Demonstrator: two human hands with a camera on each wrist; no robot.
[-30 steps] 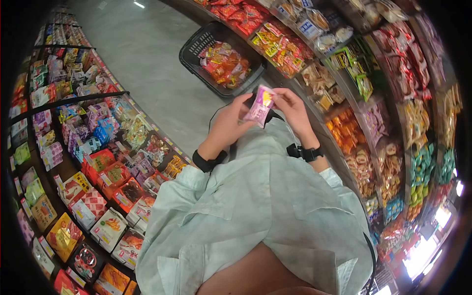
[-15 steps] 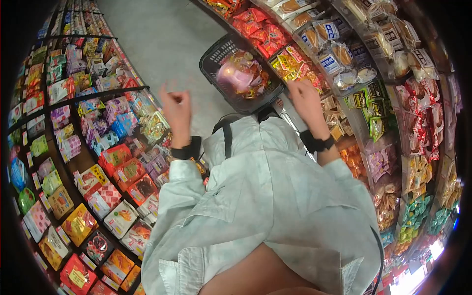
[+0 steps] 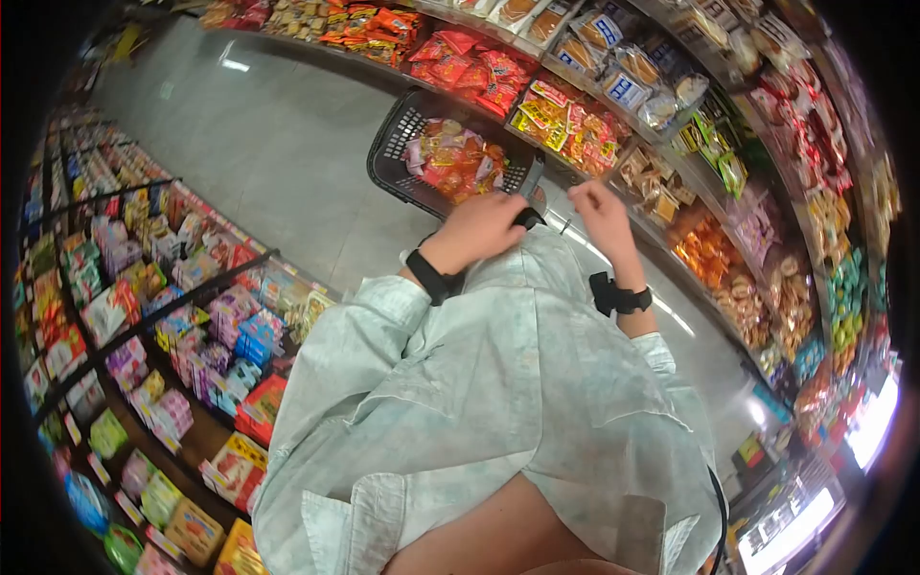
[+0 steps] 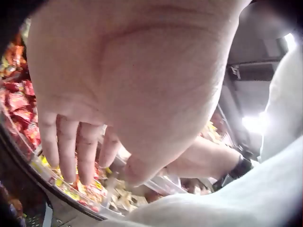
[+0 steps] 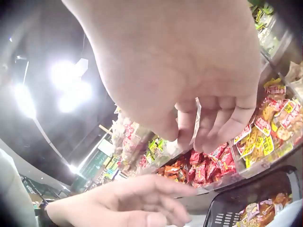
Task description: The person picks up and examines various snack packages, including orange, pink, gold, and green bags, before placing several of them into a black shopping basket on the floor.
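My left hand (image 3: 482,230) hovers over my lap, just short of the basket's near edge, and holds nothing. Its fingers (image 4: 85,146) hang down slightly bent in the left wrist view. To its right, my right hand (image 3: 604,222) is raised in front of the snack shelf, its fingers (image 5: 222,123) loosely curled around nothing. A dark plastic shopping basket (image 3: 391,177) stands on the floor ahead of me. Inside lie several small wrapped snacks (image 3: 465,158) in red, orange and pink packaging.
On the right, tiered bins hold red packets (image 3: 470,69), yellow-and-red packets (image 3: 570,125) and bagged breads (image 3: 632,72). Boxed and bagged goods (image 3: 230,335) fill the shelves on the left. Grey floor (image 3: 278,153) runs between the two sides.
The pink packet that both hands held has left them; a blurred pink shape showed over the basket midway. My hands spread apart, then the left one came back inward to the right.
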